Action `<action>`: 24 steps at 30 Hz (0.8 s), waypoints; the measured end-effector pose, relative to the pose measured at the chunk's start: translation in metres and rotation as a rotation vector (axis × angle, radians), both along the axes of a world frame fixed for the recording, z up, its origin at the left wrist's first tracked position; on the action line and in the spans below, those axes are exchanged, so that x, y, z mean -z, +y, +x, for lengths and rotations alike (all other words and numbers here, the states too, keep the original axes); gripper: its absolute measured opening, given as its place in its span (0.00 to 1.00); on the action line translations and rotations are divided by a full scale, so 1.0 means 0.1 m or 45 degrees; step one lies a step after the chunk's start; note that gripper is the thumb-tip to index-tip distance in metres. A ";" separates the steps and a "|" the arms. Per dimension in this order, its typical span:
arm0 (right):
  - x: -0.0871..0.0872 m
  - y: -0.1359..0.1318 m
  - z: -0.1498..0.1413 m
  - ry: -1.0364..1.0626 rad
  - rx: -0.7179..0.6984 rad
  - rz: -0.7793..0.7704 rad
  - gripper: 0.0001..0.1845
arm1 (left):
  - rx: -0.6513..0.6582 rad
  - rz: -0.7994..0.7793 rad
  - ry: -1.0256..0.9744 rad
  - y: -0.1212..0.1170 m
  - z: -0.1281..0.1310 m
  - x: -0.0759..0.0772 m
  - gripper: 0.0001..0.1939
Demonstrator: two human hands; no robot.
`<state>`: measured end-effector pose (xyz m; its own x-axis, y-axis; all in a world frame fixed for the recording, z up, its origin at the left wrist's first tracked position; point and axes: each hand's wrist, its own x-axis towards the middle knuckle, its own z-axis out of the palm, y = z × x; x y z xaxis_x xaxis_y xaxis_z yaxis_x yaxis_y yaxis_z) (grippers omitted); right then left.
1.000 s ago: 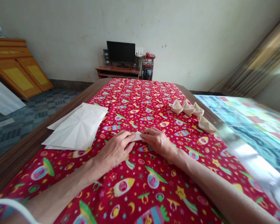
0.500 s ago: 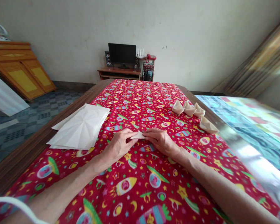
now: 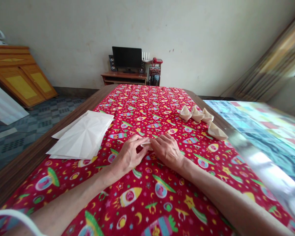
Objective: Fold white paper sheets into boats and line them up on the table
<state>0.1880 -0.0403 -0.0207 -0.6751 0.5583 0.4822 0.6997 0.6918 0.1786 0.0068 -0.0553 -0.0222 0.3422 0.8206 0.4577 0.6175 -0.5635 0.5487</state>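
Observation:
A small piece of folded white paper [image 3: 145, 143] is pinched between my two hands over the middle of the red patterned cloth [image 3: 147, 196]. My left hand [image 3: 131, 150] grips its left side between thumb and fingers. On its right side, my right hand [image 3: 166, 149] is closed, and its fingers hide much of that end. To the left lies a stack of creased white paper sheets [image 3: 81, 136], the top one with folds fanning out from its centre. Several folded paper shapes [image 3: 197, 114], like little boats, stand in a group at the right edge of the cloth.
Wooden table edges [image 3: 71, 114] show along the cloth's left side. Beyond the far end stands a low desk [image 3: 124, 76] with a black monitor [image 3: 127, 57]. A bed [image 3: 265, 131] is to the right, and a yellow-panelled cabinet [image 3: 22, 75] at the left.
Both hands stay on the folded paper. My fingers have drawn closer together over it, so less of it shows now. The sheets and the folded shapes lie unmoved on the cloth.

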 end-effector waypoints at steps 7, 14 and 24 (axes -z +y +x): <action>0.07 -0.02 -0.04 0.517 0.017 -0.276 0.09 | -0.151 0.075 -0.035 0.12 0.03 0.09 0.26; 0.07 -0.09 -0.05 0.757 0.169 -0.563 0.08 | -0.105 0.296 -0.027 0.17 -0.05 0.06 0.10; 0.08 -0.16 0.12 0.375 0.203 -0.403 0.08 | 0.056 0.263 0.380 0.00 -0.02 0.05 0.05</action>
